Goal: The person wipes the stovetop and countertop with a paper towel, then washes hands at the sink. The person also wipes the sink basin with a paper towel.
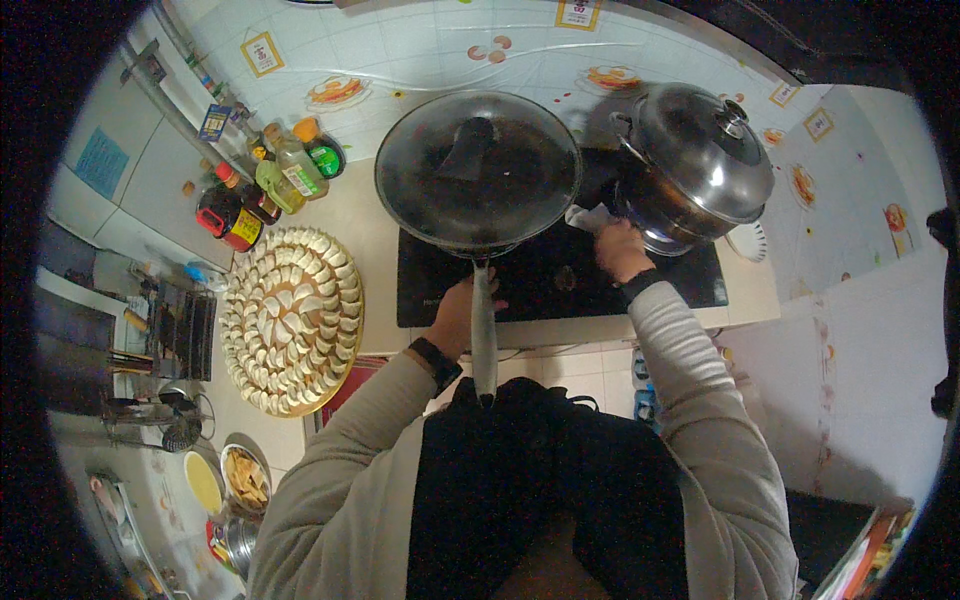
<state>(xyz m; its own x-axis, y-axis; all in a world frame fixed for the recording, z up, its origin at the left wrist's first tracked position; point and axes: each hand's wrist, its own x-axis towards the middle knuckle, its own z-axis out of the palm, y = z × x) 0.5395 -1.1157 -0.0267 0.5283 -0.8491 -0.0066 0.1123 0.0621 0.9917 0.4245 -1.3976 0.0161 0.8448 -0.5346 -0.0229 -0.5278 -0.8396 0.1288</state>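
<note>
My right hand (624, 249) holds a crumpled white cloth or tissue (589, 217) against the black glass cooktop (540, 289), between the wok and the pot. Under the wok's long handle (484, 330), my left hand (459, 315) is at the cooktop's front left, partly hidden by that handle. Whether its fingers grip anything cannot be made out. A large wok covered by a glass lid (480, 172) stands on the left side of the cooktop. On the right side is a lidded stainless steel steamer pot (697, 165).
Left of the cooktop, a round board (358, 330) carries rings of dumplings (292, 319). Behind it stand several sauce and oil bottles (292, 169). A white fluted dish (748, 241) sits right of the pot. Bowls of food (246, 478) and a utensil rack (180, 409) are farther left.
</note>
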